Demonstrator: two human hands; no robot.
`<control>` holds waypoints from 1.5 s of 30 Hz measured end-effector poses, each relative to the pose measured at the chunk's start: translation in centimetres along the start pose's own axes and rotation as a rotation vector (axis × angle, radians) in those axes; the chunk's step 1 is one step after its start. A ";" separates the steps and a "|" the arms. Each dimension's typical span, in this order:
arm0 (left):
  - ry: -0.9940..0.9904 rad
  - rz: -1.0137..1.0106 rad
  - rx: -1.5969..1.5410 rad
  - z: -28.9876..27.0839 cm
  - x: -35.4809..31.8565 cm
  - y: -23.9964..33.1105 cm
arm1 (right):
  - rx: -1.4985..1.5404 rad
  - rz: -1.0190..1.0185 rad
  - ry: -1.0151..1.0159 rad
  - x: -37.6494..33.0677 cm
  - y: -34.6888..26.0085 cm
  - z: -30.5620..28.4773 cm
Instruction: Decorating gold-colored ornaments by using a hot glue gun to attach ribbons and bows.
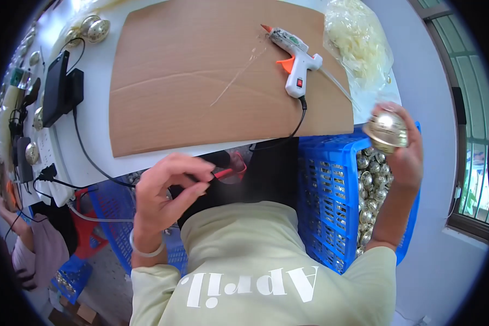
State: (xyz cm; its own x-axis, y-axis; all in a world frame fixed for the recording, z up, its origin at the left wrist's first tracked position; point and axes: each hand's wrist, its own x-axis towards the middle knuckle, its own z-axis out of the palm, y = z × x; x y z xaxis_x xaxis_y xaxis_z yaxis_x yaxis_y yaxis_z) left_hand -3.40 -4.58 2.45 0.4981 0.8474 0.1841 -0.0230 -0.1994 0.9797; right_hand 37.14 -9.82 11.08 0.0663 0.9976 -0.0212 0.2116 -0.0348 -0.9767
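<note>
Right hand: the right hand (pixel 406 157) is raised over the blue crate, its fingers closed around a shiny silver bell.
Silver bell: the silver bell (pixel 386 130) sits at the top of the grip, above the palm, with most of its round body showing to the left of the fingers.
Blue crate: the blue crate (pixel 331 185) stands just below the table edge, under the right forearm; a heap of silver bells (pixel 370 190) lies inside it.
Left hand: the left hand (pixel 165 190) is held in front of the chest, fingers curled with the thumb and forefinger pinched together on a small dark piece beside a red thing; what that piece is cannot be told.
Bracelet: a pale bracelet (pixel 144 251) circles the left wrist.
Table: the white table (pixel 95 108) carries a brown board (pixel 201 70).
Glue gun: a white glue gun (pixel 294 57) with an orange trigger lies on the board's right part, well apart from both hands, its black cord running off the table edge.
Bag: a clear bag (pixel 358 38) of pale material lies at the table's far right corner, above the bell in hand.
</note>
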 end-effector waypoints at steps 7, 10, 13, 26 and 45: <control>0.068 -0.062 -0.656 2.0 5.3 2.9 | -0.215 -0.445 -0.425 8.2 -2.8 15.6; 0.168 0.006 -0.726 0.8 5.3 2.6 | -0.326 -0.599 -0.437 8.8 -3.8 19.1; 0.250 -0.019 -0.493 -0.6 4.6 1.0 | -0.163 -0.470 -0.467 9.1 -3.3 20.9; 0.452 0.219 0.019 -1.6 6.7 -4.0 | 0.349 -0.081 -0.393 11.5 -0.8 20.4; 0.157 0.302 0.053 -2.2 6.9 -5.9 | 0.098 -0.032 -0.435 12.5 -0.2 18.2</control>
State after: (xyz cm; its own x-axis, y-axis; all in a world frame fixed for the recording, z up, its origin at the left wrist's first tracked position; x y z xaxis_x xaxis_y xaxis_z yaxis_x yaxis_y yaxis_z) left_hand -1.73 3.53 -1.92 0.3363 0.8107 0.4792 -0.1020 -0.4745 0.8743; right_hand 20.16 3.71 7.16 -0.3596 0.9313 -0.0577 0.1120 -0.0183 -0.9935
